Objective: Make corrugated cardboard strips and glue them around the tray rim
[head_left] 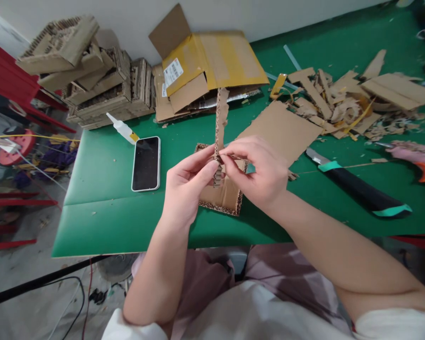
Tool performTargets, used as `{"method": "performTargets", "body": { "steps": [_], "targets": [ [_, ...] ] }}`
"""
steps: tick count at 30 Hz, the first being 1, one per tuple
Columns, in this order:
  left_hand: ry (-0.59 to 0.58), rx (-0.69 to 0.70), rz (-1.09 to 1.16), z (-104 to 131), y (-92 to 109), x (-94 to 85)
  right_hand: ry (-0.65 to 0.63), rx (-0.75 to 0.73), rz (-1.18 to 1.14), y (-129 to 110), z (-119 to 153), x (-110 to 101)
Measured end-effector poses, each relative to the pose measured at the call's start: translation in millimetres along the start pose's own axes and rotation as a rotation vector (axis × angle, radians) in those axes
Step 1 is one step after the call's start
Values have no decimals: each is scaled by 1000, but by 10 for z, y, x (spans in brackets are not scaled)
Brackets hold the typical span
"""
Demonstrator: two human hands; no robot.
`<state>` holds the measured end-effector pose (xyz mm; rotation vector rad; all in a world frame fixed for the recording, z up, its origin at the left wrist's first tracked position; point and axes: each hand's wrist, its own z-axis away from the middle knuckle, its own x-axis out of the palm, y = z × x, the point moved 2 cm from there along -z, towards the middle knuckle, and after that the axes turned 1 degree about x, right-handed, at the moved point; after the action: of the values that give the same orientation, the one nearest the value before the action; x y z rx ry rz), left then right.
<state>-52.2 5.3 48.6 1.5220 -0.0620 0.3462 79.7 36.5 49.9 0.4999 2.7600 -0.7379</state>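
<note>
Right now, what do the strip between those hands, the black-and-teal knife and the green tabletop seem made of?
Strip: matte brown corrugated cardboard; fluting shows along its edge.
Knife: silvery blade, probably metal; dull black handle, perhaps plastic or rubber.
Tabletop: smooth with a soft sheen, possibly vinyl or painted board; I can't tell.

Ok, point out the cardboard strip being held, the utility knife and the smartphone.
Cardboard strip [220, 123]: head view, on its upper half.
Utility knife [356, 186]: head view, on its black handle.
Smartphone [146, 164]: head view, middle of its dark screen.
</note>
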Motion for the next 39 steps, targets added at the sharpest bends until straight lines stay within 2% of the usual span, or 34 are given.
{"method": "performTargets", "body": {
  "steps": [8, 15, 22, 31, 39],
  "targets": [
    [8, -17, -29, 12, 4, -8, -35, -7, 95, 11, 19, -9],
    [6, -30, -24, 3, 4, -7, -8, -4, 29, 0, 19, -8],
    [11, -32, -24, 5, 9, -8, -54, 51, 59, 7, 19, -8],
    [2, -34, -18, 2, 9, -3, -22, 79, 14, -4, 6, -5],
    [-29, -8, -21, 6, 20, 0, -18, -18, 33, 34, 22, -1]
  ]
}}
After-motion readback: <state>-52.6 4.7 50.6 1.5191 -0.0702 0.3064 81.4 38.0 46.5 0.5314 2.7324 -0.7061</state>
